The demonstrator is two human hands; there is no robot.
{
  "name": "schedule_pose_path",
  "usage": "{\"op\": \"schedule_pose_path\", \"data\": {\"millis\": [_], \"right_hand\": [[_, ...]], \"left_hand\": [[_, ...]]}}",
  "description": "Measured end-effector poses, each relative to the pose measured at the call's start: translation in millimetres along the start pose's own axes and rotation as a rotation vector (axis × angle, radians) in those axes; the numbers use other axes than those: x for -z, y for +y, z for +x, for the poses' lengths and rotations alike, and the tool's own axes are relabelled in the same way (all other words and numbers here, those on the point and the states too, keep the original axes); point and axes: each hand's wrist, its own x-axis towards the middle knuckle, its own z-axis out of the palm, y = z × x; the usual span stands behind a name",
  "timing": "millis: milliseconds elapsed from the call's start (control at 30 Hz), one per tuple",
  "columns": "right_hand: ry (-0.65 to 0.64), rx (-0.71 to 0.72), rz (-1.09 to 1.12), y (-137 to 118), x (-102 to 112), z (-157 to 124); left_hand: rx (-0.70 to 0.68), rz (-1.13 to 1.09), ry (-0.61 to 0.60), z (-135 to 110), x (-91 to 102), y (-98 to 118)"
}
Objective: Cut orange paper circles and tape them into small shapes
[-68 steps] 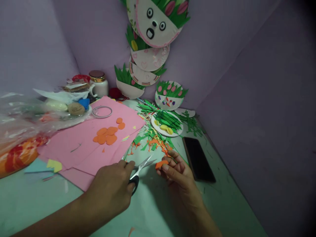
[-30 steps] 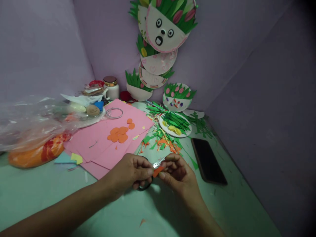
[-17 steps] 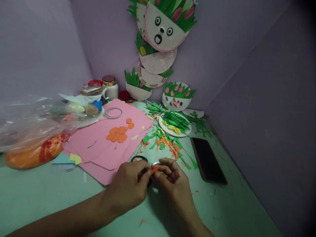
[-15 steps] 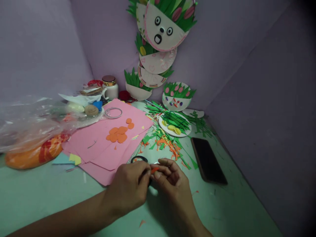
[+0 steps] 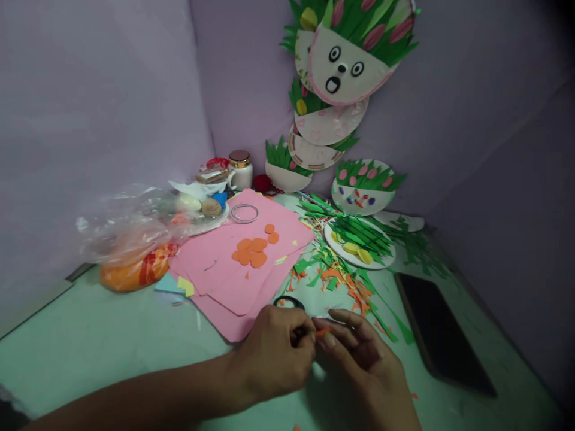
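Note:
Between my two hands is a small orange paper piece (image 5: 322, 332), pinched at the fingertips. My left hand (image 5: 281, 350) is closed, its thumb and forefinger at the piece's left end. My right hand (image 5: 366, 356) grips the other side with thumb and fingertips, its remaining fingers loosely curled. Just behind my left hand, the black handle of a pair of scissors (image 5: 294, 299) lies on the table, the rest mostly hidden. Several orange paper rounds (image 5: 251, 252) rest on the pink paper sheets (image 5: 220, 293) farther back.
Green and orange paper scraps (image 5: 332, 278) spread around a white plate (image 5: 330, 245) of green strips and yellow ovals. A phone (image 5: 444, 335) lies at right. Clear plastic bag (image 5: 126, 221), bangle (image 5: 244, 214) and jar (image 5: 240, 170) are at left and back. Decorated half plates (image 5: 350, 78) stand against the wall.
The camera view has turned left, so everything sits farther right in the picture. Both hands still pinch the orange paper piece in nearly the same pose.

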Motion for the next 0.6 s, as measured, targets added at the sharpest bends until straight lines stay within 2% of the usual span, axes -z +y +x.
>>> {"op": "schedule_pose_path", "data": {"millis": [133,300,400,533,600], "right_hand": [[-0.026,-0.023,-0.026,0,0,1],[0.005,0.006,-0.037,2,-2,0],[0.01,-0.002,-0.04,2,-2,1],[0.044,-0.018,-0.03,3,-2,5],[0.069,-0.028,-0.016,2,1,7]], "left_hand": [[-0.061,0.021,-0.025,-2,-0.4,-2],[0.117,-0.179,-0.081,4,-0.6,-5],[0.164,-0.209,-0.075,6,-2.5,-6],[0.092,-0.084,-0.097,2,-2.8,-2],[0.017,0.05,-0.082,3,6.7,3]]}}
